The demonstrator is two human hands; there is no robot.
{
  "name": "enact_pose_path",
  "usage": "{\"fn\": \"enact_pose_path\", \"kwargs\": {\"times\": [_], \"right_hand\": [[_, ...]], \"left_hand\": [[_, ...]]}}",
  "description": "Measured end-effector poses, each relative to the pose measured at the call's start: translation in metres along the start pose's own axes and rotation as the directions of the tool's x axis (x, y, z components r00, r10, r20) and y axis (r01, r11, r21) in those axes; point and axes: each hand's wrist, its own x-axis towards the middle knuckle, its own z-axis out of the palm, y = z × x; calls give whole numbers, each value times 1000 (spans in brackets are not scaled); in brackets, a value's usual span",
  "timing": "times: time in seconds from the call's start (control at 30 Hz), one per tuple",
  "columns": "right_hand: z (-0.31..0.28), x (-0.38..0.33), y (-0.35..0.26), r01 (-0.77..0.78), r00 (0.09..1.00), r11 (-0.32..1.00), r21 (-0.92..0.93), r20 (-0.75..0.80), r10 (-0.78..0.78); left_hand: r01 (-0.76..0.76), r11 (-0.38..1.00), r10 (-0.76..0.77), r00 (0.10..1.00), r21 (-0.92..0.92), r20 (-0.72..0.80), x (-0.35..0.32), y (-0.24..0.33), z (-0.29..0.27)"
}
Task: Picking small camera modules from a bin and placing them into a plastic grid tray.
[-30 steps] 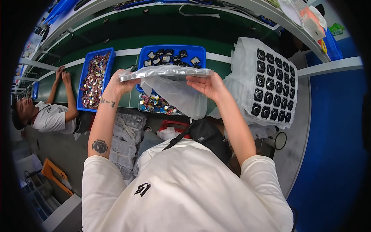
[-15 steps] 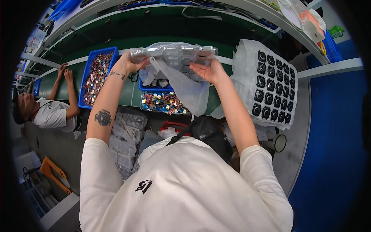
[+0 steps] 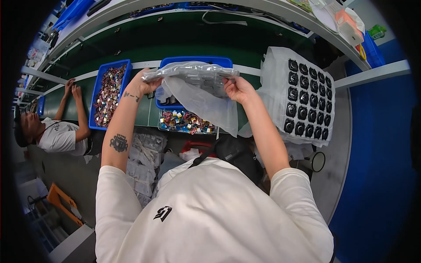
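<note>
Both my hands grip a clear plastic blister tray (image 3: 193, 70), tilted up over the bench, with a translucent white plastic sheet (image 3: 206, 103) hanging from it toward me. My left hand (image 3: 149, 81) is closed on the tray's left end, its thumb on the near side. At the opposite end my right hand (image 3: 237, 89) pinches the edge, fingers curled. Behind the tray lies a blue bin (image 3: 223, 61), largely hidden by the tray and sheet. Just below it, a clear box of small colourful parts (image 3: 186, 120) sits at the bench's near edge.
Left stands a blue bin of small parts (image 3: 109, 96); right, a wrapped stack topped by a tray of black round parts (image 3: 309, 98). A co-worker (image 3: 61, 131) is at the far left. Wrapped trays (image 3: 142, 162) lie below the bench. A white shelf rail (image 3: 280, 19) crosses above.
The tray has come lower and nearer to me, uncovering the blue bin's far rim. My right hand's fingers have gone from spread out to closed on the tray's edge.
</note>
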Motion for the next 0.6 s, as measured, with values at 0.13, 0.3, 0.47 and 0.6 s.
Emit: {"fn": "enact_pose_path", "kwargs": {"times": [0.13,0.3,0.47,0.6], "right_hand": [[22,1,-4,-36,998,993,117,-42,41],[12,-30,-10,288,850,386,-876,49,-525],[42,-63,-12,795,537,-50,-605,739,-407],[46,-38,-25,626,730,85,-775,544,-413]], "left_hand": [[-44,999,42,995,-19,-94,11,10,1],[-65,998,65,997,-9,-39,10,16,-6],[-138,985,154,975,107,-160,-22,3,24],[-158,969,132,982,192,138,-39,12,28]]}}
